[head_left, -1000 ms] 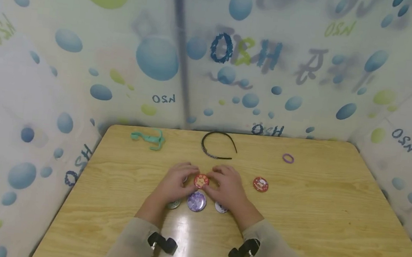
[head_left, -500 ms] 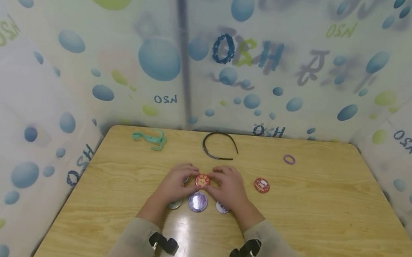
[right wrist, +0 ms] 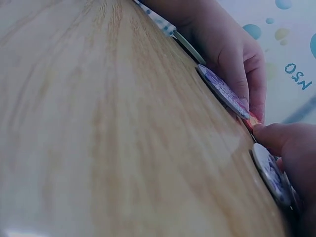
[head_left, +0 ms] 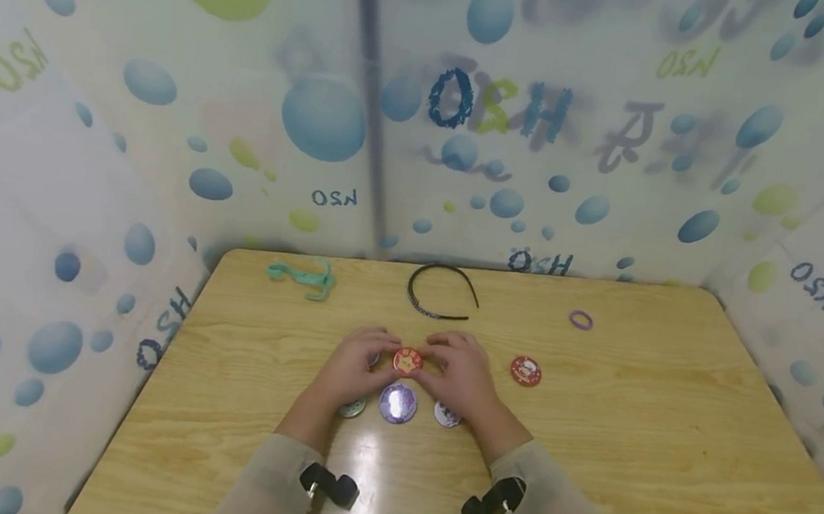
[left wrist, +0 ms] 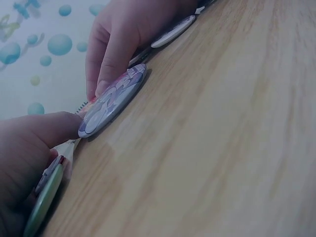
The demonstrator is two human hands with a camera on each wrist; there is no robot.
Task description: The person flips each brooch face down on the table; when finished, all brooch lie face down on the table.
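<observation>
Between the two hands, a red round pin badge (head_left: 408,361) with a yellow star-like figure lies at the middle of the table. My left hand (head_left: 355,365) holds its left side with thumb and fingertips, and my right hand (head_left: 461,376) holds the right side the same way. Just below sits a larger purple badge (head_left: 397,404), shiny with glare. A green-edged badge (head_left: 352,408) and a white-and-purple badge (head_left: 446,414) flank it, partly under the hands. Another badge (head_left: 374,359) shows only a sliver beside the left fingers. In the right wrist view, the red badge (right wrist: 253,120) appears just beyond the purple one.
A second red badge (head_left: 526,371) lies to the right of the hands. Along the back of the wooden table (head_left: 626,447) are a teal claw-shaped clip (head_left: 302,277), a black headband (head_left: 416,293) and a purple ring-shaped band (head_left: 581,320). Patterned walls (head_left: 249,89) enclose the table.
The head view has shifted slightly, so everything appears a little further right. Both hands keep their places around the red badge, and the other things stay where they were.
</observation>
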